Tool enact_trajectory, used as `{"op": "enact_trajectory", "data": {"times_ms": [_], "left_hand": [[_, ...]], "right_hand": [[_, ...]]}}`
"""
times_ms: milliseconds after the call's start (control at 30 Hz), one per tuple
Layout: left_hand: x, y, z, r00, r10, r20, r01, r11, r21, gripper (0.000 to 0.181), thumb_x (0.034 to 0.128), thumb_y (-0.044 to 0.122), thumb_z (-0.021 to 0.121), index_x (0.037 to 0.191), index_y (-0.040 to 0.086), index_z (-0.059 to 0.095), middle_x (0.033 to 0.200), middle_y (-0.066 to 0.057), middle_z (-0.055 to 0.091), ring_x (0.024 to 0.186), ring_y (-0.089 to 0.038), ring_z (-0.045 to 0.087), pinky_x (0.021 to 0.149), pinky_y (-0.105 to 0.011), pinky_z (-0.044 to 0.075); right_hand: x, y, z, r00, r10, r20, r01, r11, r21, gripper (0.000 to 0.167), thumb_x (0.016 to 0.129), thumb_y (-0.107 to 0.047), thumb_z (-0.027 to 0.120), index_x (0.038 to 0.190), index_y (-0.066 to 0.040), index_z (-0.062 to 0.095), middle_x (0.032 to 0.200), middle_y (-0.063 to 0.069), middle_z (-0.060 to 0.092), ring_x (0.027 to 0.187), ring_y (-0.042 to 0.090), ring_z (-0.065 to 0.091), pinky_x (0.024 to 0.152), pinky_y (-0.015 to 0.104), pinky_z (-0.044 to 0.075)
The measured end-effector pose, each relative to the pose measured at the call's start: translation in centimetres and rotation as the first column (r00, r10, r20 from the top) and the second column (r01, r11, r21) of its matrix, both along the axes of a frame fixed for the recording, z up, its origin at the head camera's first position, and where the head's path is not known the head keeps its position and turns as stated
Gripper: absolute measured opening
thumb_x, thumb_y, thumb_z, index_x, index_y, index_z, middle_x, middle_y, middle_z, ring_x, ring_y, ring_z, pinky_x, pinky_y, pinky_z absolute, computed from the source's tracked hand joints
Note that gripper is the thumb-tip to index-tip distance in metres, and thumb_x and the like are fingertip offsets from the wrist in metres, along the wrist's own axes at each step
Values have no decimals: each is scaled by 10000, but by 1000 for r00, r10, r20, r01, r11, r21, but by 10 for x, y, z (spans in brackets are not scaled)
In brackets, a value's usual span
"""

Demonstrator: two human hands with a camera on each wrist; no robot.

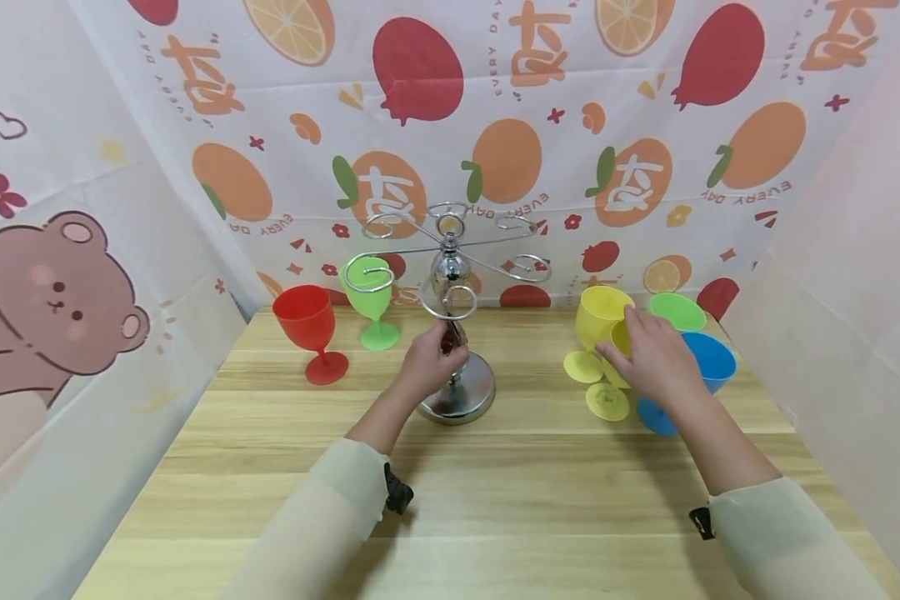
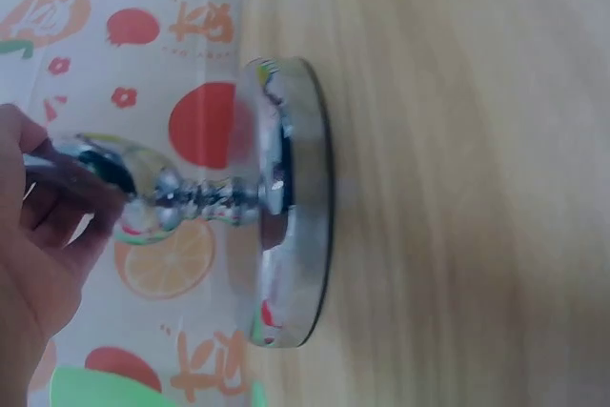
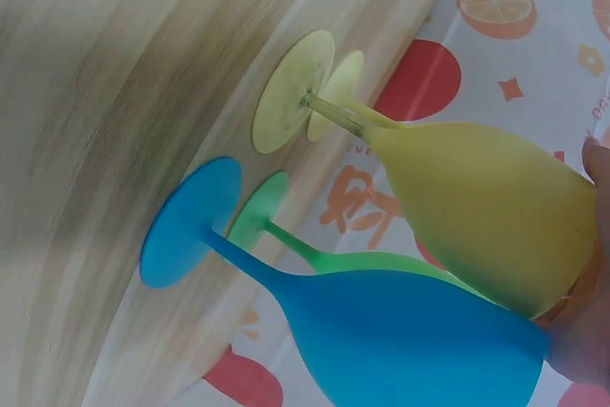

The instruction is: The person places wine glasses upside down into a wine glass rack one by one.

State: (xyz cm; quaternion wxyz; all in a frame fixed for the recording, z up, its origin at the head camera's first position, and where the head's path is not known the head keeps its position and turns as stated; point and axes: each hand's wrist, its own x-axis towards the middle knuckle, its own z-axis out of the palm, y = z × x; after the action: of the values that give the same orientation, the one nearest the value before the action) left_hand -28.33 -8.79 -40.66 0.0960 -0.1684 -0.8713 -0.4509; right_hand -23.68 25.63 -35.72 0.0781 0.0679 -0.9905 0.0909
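My left hand [image 1: 431, 364] grips the upright post of a chrome rack with curled wire loops [image 1: 450, 265]. In the left wrist view, the fingers wrap the post above its round base [image 2: 300, 202], which stands on the table. At the right, my right hand [image 1: 656, 357] holds the nearer yellow goblet [image 3: 486, 207] by the upper bowl, the thumb near its rim. A second yellow goblet [image 1: 598, 312] stands just behind it. Close beside this hand are a blue goblet [image 1: 711, 360] and a green goblet [image 1: 678, 310], partly hidden by the hand.
Left of the rack stand a red goblet [image 1: 307, 321] and another green goblet [image 1: 371, 292]. The wooden table [image 1: 495, 517] meets a fruit-printed cloth [image 1: 506, 158] at the back, with pale cloth walls at both sides.
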Motion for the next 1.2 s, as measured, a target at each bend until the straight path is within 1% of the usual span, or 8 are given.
{"op": "enact_trajectory", "data": {"times_ms": [133,300,667,733,800,1000,1100,1200], "left_hand": [[0,-7,2,999,-22,37,21,999,25,159,833,65,606,991,71,589,911,-78,655,841,-198,599,750,-337,522],[-1,-5,0,999,-29,31,28,999,36,170,828,53,598,998,66,590,881,-62,645,798,-163,571,701,-270,488],[1,-3,-6,1000,-4,15,3,998,55,184,825,56,581,1005,93,587,903,-50,647,815,-174,569,708,-287,491],[2,-3,-6,1000,1,8,-2,998,58,183,829,59,582,1009,97,587,909,-49,649,815,-175,569,708,-290,490],[3,-2,-5,1000,2,3,-3,998,65,181,834,56,580,1010,98,587,914,-49,650,814,-177,569,707,-292,490],[5,0,-5,1000,-8,14,7,996,85,190,843,44,571,1027,93,582,947,-47,661,836,-166,577,721,-278,496],[6,-1,-4,1000,-11,21,9,997,77,191,850,43,577,1035,92,586,966,-43,671,847,-161,585,737,-278,498],[6,-3,-2,999,-29,29,27,997,73,197,861,45,592,1054,86,598,997,-49,682,876,-168,603,770,-300,513]], "right_hand": [[-2,-2,-2,1000,-25,4,25,999,-24,961,920,-623,526,1534,35,191,1503,303,340,1339,515,332,1017,670,388],[-1,-2,-4,999,-49,-11,49,997,-59,970,915,-601,550,1542,28,158,1497,306,340,1317,524,341,966,684,421],[11,-10,-5,986,-13,-168,6,999,-43,819,894,-442,629,1475,55,335,1414,296,454,1230,500,414,970,649,435],[13,-12,-5,973,13,-228,-19,999,-26,784,878,-429,641,1449,46,392,1363,284,506,1191,475,436,954,622,446],[16,-14,-7,948,53,-313,-60,998,-11,733,860,-413,651,1409,36,463,1282,268,569,1134,450,469,927,587,456],[20,-26,-11,842,176,-510,-212,977,-14,508,812,-382,643,1211,-69,673,1064,199,633,1011,393,521,840,534,447],[21,-35,-11,834,202,-513,-267,962,-56,393,805,-377,657,1097,-120,715,1045,153,618,1012,359,516,819,523,446],[23,-42,-9,853,196,-484,-292,948,-129,332,804,-354,686,1047,-129,715,1040,118,613,1027,329,514,823,520,455]]}}
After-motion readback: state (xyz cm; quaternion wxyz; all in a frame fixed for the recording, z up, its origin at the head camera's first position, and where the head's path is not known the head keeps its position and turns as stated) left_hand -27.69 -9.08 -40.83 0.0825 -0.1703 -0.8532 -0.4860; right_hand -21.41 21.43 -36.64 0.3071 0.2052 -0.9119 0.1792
